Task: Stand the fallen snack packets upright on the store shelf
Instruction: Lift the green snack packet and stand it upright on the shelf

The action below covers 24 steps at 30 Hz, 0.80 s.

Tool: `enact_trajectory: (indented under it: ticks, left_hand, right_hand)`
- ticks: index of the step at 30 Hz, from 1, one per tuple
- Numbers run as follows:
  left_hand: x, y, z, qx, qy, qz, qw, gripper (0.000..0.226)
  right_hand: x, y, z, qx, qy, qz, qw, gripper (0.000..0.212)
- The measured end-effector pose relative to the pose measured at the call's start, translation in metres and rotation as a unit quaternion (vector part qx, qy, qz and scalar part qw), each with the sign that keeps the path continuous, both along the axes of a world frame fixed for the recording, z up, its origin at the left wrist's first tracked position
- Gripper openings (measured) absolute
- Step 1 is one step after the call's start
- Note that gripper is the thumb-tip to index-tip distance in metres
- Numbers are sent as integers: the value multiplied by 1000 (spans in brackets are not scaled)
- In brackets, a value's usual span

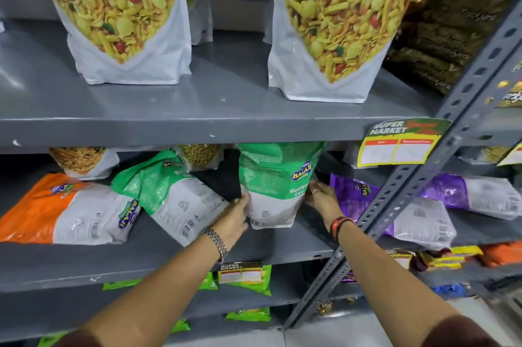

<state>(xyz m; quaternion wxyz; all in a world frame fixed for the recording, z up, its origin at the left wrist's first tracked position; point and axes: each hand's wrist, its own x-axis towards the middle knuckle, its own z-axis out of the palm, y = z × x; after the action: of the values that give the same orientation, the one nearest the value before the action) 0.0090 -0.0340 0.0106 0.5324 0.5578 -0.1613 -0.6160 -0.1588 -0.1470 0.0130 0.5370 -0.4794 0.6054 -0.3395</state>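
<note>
A green Ratlami Sev packet [275, 183] stands upright on the middle shelf [169, 256]. My left hand [233, 219] presses its lower left side and my right hand [322, 200] holds its right side. A second green packet [172, 194] leans tilted to the left of it. An orange packet [65, 211] lies flat at the far left. A purple packet [395, 214] lies flat to the right, partly behind the slotted upright post [423, 166]. Another purple packet [474, 194] lies flat beyond the post.
Two large Khatta Mitha bags [336, 27] stand on the upper shelf [197, 120]. Dark gold packets [446, 30] are piled at its right. A yellow price tag [401, 143] hangs from the shelf edge. Small green packets [245, 279] fill the lower shelves.
</note>
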Motion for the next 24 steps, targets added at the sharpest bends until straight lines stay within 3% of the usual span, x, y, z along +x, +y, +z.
enact_trajectory:
  ticks: [2, 5, 10, 13, 16, 19, 24]
  left_hand:
    - [-10, 9, 0, 35, 59, -76, 995, 52]
    - [-19, 5, -1, 49, 50, -93, 993, 66]
    - [-26, -25, 0, 21, 66, -3, 998, 47]
    - [-29, -46, -4, 9, 78, 23, 997, 41]
    - [-26, -54, -6, 3, 32, 31, 999, 44]
    - [-22, -45, -14, 18, -18, 28, 999, 46]
    - [-29, -11, -33, 81, -156, -9, 984, 62]
  right_hand:
    - [1, 2, 3, 7, 9, 4, 1000, 32]
    - [-3, 16, 2, -4, 27, 15, 1000, 28]
    - [-11, 60, -11, -64, 127, 68, 987, 25]
    - [-1, 79, -16, -78, 131, 108, 982, 29]
    - [6, 79, -14, -102, 136, 113, 979, 35]
    - [-4, 76, -15, -92, 135, 110, 980, 27]
    - [-16, 45, -10, -56, 84, 18, 995, 23]
